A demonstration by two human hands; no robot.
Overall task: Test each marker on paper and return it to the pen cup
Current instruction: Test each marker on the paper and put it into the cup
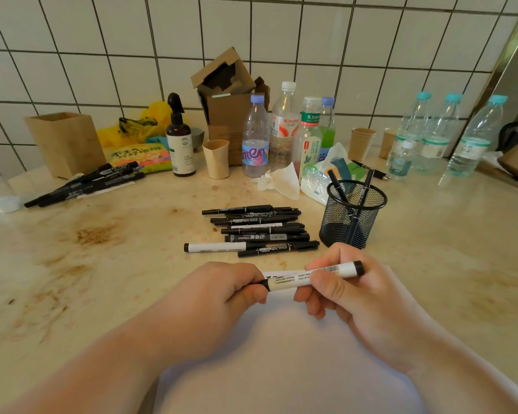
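While both hands (222,291) grip, marker (293,280) bridges them

Head cam — looks fwd and down, close over the counter (132,264).

White tiled wall (102,55) — stained beige countertop (102,249).

Marker (311,276) cap end hidden inside left hand (222,291)
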